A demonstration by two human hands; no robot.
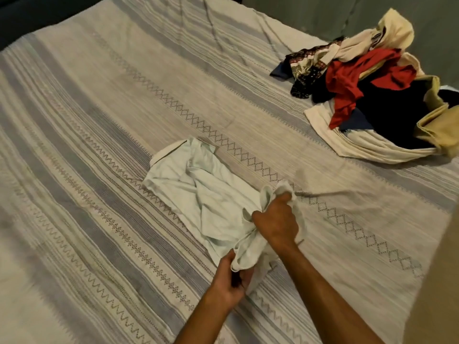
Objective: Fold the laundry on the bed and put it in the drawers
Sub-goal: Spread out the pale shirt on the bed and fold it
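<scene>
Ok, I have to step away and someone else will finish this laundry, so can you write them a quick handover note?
Left hand and right hand both grip the near end of the pale shirt, bunched; the rest lies crumpled on the bedspread.
The unfolded laundry pile sits at the far right of the bed.
Done: nothing visibly folded.
Left: fold the shirt and the pile, then put all in the drawers.

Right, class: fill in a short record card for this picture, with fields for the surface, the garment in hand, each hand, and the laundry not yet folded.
surface: bed with a striped, patterned cover
garment in hand: pale garment, crumpled, partly spread on the bed
left hand: grips the garment's near end
right hand: grips bunched fabric further along
unfolded laundry: pile of clothes at the far right, with red, dark and cream pieces
drawers: not in view
</scene>
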